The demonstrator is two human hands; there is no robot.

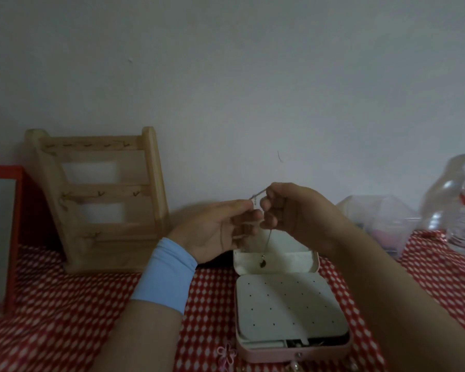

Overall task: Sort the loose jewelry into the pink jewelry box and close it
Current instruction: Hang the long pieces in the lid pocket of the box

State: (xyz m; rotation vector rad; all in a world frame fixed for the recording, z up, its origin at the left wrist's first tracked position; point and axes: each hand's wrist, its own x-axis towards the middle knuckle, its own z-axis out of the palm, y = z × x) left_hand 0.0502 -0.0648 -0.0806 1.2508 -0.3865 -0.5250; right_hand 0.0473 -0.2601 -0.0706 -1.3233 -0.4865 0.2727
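The pink jewelry box (269, 354) lies open on the table, its lid up at the back. A white perforated panel (287, 307) covers most of the inside. Above the box, my left hand (215, 232) and my right hand (295, 210) both pinch the ends of a thin chain necklace (267, 241). Its dark pendant (262, 263) hangs in front of the lid's white lining. A pink flower-shaped piece (226, 354) lies on the cloth left of the box's front corner. Small beads show at the bottom edge.
A wooden jewelry rack (102, 194) with small hooks stands at the back left, next to a red-framed mirror (3, 237). At the right are a clear plastic container (379, 224) and a plastic bottle (462, 210). A red checked cloth (65, 304) covers the table.
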